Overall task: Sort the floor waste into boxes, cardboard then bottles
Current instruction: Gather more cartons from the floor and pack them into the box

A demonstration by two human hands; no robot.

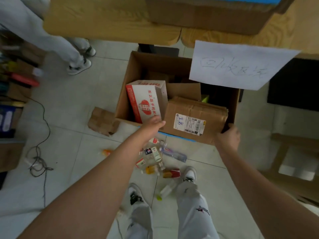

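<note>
Cardboard stage nearly finished, by the look of things. Inside the big open box (124, 94) on the floor: a red-and-white carton (145, 99) standing on edge at the left, a flattened brown carton (195, 109) with a shipping label leaning at the near right, more brown board behind. Left outside, just beside the box's near left corner: one crumpled cardboard piece (101, 120), probably the last of its kind to go in. Bottle stage not yet begun, judging by the cluster of bottles (155, 156) lying on the tiles near the box's front, between it and the person's shoes, plus a clear bottle with a green cap (166, 189) nearer the feet and a small orange item (107, 152) off to the left, too blurred to name. No second box for bottles plainly in sight.

Left hand (153, 124) released, fingers stretched out at the box's near rim, touching or just short of the red-and-white carton; hard to tell which. Right hand (227, 135) grasping the box's near right corner.

Floor of pale tiles, with a tangled grey cable (39, 152) at the left. Beyond the box, a wooden surface (112, 19) carrying another cardboard box (207, 16), with a handwritten paper sign (238, 66) hanging from its edge over the big box's far right. Another person's legs (77, 56) at the far left; blurred shelving along the left edge.
</note>
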